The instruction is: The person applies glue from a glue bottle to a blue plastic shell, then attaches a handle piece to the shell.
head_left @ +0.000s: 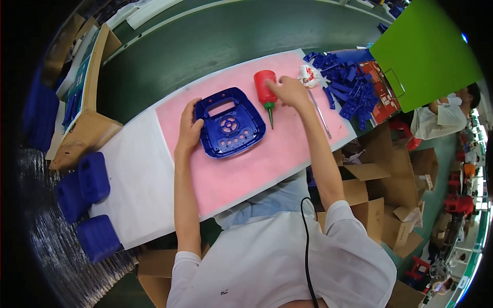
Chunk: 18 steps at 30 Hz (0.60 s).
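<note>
My left hand [189, 130] grips the left edge of a dark blue plastic housing [241, 134], its fingers and thumb closed round the rim. The shell has a handle slot, a round grille and a row of small holes, and its hollow inner side faces up. To its right is a red squeeze bottle [263, 90] with a green nozzle pointing toward me. My right hand [291, 92] reaches over the bottle's right side with fingers apart, one finger stretched across it; whether it presses on the bottle is unclear. Beside that wrist lies a slim metal rod [319, 114].
A pink mat [226, 187] covers part of the white table [138, 179]. Small blue parts [349, 87] are heaped at the right end, near a crumpled white-and-red bag [308, 76]. More blue housings [94, 177] sit at the left edge. Open cardboard boxes [380, 172] stand right; a person [444, 120] sits beyond.
</note>
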Each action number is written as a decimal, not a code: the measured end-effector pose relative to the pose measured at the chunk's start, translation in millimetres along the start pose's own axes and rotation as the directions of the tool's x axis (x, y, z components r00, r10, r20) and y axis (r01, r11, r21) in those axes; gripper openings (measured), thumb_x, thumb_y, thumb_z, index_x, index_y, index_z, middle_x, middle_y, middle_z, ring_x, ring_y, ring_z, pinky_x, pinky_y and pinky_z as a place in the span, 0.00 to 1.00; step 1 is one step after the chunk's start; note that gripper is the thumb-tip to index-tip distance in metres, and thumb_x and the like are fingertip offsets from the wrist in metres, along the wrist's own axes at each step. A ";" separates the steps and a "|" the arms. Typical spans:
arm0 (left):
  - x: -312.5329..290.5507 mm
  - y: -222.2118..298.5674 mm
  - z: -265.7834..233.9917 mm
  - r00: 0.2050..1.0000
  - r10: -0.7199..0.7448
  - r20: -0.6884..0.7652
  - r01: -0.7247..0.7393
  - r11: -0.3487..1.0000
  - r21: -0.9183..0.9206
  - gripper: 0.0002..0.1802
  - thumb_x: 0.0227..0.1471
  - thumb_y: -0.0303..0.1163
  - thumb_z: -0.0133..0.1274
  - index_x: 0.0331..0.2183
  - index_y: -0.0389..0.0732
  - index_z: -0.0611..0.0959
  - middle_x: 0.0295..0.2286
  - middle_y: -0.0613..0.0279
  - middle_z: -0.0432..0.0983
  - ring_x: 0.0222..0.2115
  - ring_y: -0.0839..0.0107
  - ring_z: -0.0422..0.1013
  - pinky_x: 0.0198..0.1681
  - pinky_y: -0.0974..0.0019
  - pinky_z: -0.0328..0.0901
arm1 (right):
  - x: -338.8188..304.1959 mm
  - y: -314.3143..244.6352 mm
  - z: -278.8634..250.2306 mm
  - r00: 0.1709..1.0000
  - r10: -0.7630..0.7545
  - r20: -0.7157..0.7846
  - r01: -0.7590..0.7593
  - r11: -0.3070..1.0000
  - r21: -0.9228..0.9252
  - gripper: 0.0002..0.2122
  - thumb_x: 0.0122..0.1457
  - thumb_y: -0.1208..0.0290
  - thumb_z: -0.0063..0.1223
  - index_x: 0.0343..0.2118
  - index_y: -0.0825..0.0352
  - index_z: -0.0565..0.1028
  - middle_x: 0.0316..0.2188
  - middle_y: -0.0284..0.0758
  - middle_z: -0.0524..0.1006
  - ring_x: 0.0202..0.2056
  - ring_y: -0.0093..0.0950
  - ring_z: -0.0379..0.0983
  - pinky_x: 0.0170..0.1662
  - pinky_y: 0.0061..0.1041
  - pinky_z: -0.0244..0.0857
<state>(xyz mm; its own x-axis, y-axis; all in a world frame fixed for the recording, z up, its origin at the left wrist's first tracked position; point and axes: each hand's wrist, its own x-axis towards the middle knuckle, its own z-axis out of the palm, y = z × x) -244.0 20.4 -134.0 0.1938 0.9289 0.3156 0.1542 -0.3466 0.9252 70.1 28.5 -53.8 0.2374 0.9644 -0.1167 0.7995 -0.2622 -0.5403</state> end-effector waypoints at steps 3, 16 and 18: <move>3.8 3.4 0.7 0.999 0.017 0.029 -0.017 0.999 0.031 0.31 0.36 0.24 0.44 0.48 0.34 0.71 0.43 0.50 0.71 0.47 0.60 0.67 0.56 0.63 0.58 | 2.5 52.7 -40.3 0.935 -0.090 -0.343 -0.003 0.965 -0.261 0.23 0.55 0.50 0.48 0.29 0.70 0.79 0.28 0.51 0.79 0.34 0.46 0.78 0.38 0.41 0.71; 4.3 8.4 -9.4 0.996 -0.089 -0.004 0.089 0.995 0.037 0.18 0.37 0.21 0.47 0.37 0.33 0.77 0.33 0.57 0.76 0.37 0.68 0.71 0.47 0.65 0.64 | 4.4 152.3 -52.7 0.909 0.034 -0.415 -0.212 0.895 -0.392 0.12 0.46 0.60 0.56 0.25 0.65 0.79 0.27 0.45 0.79 0.34 0.44 0.77 0.38 0.40 0.71; 1.1 11.0 -15.4 0.987 -0.157 0.037 0.156 0.988 0.019 0.16 0.37 0.21 0.46 0.34 0.33 0.77 0.32 0.58 0.75 0.33 0.71 0.70 0.42 0.68 0.66 | 2.6 148.3 -47.2 0.924 0.032 -0.380 -0.204 0.883 -0.423 0.12 0.46 0.60 0.57 0.25 0.66 0.78 0.27 0.45 0.79 0.33 0.44 0.77 0.37 0.39 0.70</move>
<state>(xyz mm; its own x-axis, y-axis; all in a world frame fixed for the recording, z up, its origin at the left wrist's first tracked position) -257.0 19.6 -120.3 0.2027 0.9663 0.1588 0.2011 -0.1998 0.9590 215.4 -9.6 -94.9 0.4545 0.8698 0.1917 0.8907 -0.4434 -0.1001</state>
